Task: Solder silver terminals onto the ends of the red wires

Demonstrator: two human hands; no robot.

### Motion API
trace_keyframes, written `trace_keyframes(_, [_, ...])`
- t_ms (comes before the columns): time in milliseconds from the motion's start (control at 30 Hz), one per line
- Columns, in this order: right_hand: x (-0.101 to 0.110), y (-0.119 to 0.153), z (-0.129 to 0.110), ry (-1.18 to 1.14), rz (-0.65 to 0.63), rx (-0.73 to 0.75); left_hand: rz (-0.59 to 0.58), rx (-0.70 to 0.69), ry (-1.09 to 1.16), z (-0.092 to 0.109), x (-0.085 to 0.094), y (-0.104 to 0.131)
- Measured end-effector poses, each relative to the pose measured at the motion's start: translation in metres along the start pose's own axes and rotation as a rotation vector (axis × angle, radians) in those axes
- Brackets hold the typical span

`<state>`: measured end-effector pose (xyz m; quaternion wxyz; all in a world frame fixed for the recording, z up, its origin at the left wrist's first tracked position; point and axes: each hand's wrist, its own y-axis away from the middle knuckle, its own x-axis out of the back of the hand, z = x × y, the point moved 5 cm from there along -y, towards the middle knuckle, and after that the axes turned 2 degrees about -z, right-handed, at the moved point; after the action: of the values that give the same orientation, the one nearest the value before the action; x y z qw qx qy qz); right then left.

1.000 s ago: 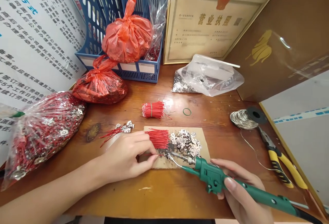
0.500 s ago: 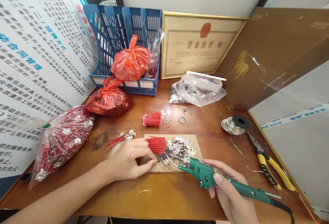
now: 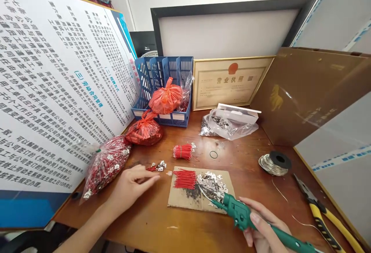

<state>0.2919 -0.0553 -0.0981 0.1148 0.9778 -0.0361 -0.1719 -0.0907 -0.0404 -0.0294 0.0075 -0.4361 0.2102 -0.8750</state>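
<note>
My right hand [image 3: 265, 222] is wrapped round a green soldering gun [image 3: 239, 210], its tip and thin feed tube pointing left over a piece of cardboard [image 3: 185, 202]. On the cardboard lie a row of short red wires [image 3: 184, 178] and a heap of small silver metal tabs [image 3: 213, 183]. Left of the cardboard is my left hand [image 3: 136, 185], thumb and forefinger close together in a pinch. Whatever they hold, if anything, cannot be made out. Just beyond those fingers lies a small pile of red wires with metal tabs [image 3: 158, 166].
Behind the cardboard sit a banded bundle of red wires [image 3: 182, 151] and a green rubber band [image 3: 213, 154]. A solder spool [image 3: 274, 163] and pliers [image 3: 317, 210] lie right. Filled bags [image 3: 107, 160] and a blue file rack [image 3: 162, 119] stand left and behind.
My left hand has moved left, off the cardboard to beside the pile of tabbed wires. The soldering gun stays over the cardboard in my right hand. The view has tilted up and turned left.
</note>
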Motion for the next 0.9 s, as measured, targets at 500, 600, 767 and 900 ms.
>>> trace_keyframes(500, [-0.009,-0.004,-0.017,-0.188,0.109,0.032,-0.176,-0.287,0.033,0.091,-0.069,-0.01])
trace_keyframes(600, [-0.009,-0.003,-0.017,-0.201,0.111,0.025,-0.175,-0.379,-0.038,0.108,-0.097,-0.017])
trace_keyframes(767, [-0.007,-0.002,-0.014,-0.2,0.106,0.014,-0.163,-0.425,-0.075,0.111,-0.12,-0.018])
trace_keyframes(900, [-0.006,-0.002,-0.014,-0.192,0.111,0.009,-0.153,-0.461,-0.094,0.106,-0.119,-0.012])
